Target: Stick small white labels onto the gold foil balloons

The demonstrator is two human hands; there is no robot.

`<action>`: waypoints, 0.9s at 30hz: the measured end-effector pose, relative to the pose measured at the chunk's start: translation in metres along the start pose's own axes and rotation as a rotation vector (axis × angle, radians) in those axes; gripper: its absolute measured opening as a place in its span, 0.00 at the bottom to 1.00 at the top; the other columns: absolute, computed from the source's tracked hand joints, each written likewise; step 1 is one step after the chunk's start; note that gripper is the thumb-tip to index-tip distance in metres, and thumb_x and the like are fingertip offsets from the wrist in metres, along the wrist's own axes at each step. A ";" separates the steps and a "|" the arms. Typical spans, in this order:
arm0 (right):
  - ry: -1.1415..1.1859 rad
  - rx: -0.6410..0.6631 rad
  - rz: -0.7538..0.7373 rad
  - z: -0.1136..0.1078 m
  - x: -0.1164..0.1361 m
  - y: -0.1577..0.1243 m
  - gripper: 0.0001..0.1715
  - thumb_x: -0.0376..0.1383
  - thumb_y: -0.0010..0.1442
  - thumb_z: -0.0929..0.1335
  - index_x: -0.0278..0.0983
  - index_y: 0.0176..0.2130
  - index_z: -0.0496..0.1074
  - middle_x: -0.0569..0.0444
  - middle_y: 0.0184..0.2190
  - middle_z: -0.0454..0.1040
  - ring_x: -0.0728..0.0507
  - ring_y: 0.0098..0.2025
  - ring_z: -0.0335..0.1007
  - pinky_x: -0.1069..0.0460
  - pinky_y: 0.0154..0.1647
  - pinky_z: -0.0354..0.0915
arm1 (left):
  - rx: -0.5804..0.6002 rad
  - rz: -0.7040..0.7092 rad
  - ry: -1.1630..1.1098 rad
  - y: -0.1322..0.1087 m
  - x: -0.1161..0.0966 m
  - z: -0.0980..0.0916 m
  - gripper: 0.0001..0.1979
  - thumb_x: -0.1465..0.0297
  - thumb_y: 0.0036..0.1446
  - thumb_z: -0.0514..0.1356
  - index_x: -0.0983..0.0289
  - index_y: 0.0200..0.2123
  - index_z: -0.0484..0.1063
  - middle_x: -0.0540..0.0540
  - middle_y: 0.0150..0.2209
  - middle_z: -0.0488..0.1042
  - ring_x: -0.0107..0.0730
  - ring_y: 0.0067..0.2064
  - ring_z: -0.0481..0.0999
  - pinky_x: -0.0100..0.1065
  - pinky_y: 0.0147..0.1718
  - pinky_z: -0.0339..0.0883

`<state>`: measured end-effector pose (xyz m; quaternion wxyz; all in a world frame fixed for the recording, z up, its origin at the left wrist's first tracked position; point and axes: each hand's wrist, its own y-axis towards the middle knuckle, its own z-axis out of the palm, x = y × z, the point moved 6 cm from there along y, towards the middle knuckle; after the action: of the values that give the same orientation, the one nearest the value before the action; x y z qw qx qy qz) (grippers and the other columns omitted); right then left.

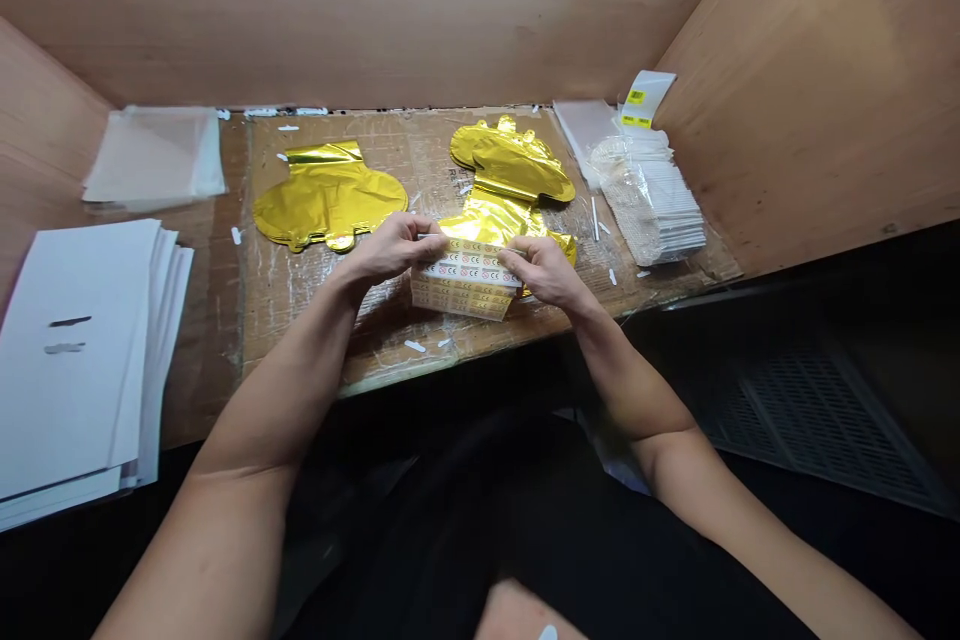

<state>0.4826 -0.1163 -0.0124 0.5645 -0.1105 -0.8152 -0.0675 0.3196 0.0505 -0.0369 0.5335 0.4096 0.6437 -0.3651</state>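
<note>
Left grip (390, 248), right grip (546, 274), CE label strip (466, 278) between

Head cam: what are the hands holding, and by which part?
Left hand and right hand pinch a printed label sheet by its top edge, near each end.

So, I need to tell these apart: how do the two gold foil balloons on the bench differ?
The left gold foil balloon lies spread out, apart from the sheet of labels, while the right gold foil balloon runs down under that sheet. The left one has a plain rounded outline; the right one has a scalloped top and narrows in the middle. Both are flat, uninflated and shiny gold.
</note>
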 end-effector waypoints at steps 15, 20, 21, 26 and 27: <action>0.110 -0.080 0.009 -0.001 -0.005 -0.005 0.17 0.46 0.61 0.73 0.35 0.41 0.78 0.52 0.34 0.80 0.46 0.33 0.74 0.51 0.34 0.70 | -0.280 0.078 0.044 0.007 -0.003 0.018 0.16 0.57 0.57 0.66 0.66 0.31 0.74 0.50 0.25 0.73 0.26 0.25 0.67 0.28 0.24 0.60; -0.202 -0.072 -0.015 0.000 -0.003 -0.002 0.10 0.39 0.63 0.72 0.35 0.40 0.79 0.52 0.33 0.82 0.45 0.32 0.74 0.51 0.34 0.68 | -0.272 0.135 0.122 0.006 -0.005 0.026 0.19 0.57 0.62 0.61 0.64 0.26 0.70 0.48 0.23 0.67 0.26 0.25 0.63 0.29 0.25 0.57; -0.295 -0.095 -0.041 0.002 0.001 -0.001 0.11 0.40 0.64 0.72 0.36 0.43 0.80 0.51 0.36 0.83 0.44 0.35 0.76 0.50 0.38 0.69 | -0.268 0.149 0.138 0.006 -0.006 0.029 0.19 0.57 0.63 0.61 0.63 0.25 0.69 0.48 0.23 0.66 0.25 0.25 0.62 0.30 0.25 0.57; -0.681 -0.162 -0.189 0.023 0.017 0.001 0.12 0.38 0.73 0.67 0.38 0.49 0.80 0.47 0.46 0.84 0.39 0.46 0.79 0.47 0.50 0.68 | -0.252 0.180 0.177 0.005 -0.006 0.042 0.21 0.58 0.65 0.59 0.62 0.22 0.61 0.47 0.23 0.58 0.25 0.26 0.56 0.31 0.26 0.52; -0.728 -0.163 -0.207 0.027 0.017 0.001 0.13 0.37 0.74 0.66 0.38 0.48 0.81 0.46 0.46 0.84 0.39 0.46 0.79 0.48 0.49 0.67 | -0.254 0.176 0.174 0.005 -0.006 0.043 0.22 0.57 0.66 0.59 0.61 0.22 0.60 0.46 0.23 0.57 0.25 0.25 0.55 0.31 0.26 0.51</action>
<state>0.4525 -0.1067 -0.0058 0.2177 -0.0886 -0.9611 -0.1449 0.3412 0.0122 -0.0381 0.5531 0.4237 0.6900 -0.1958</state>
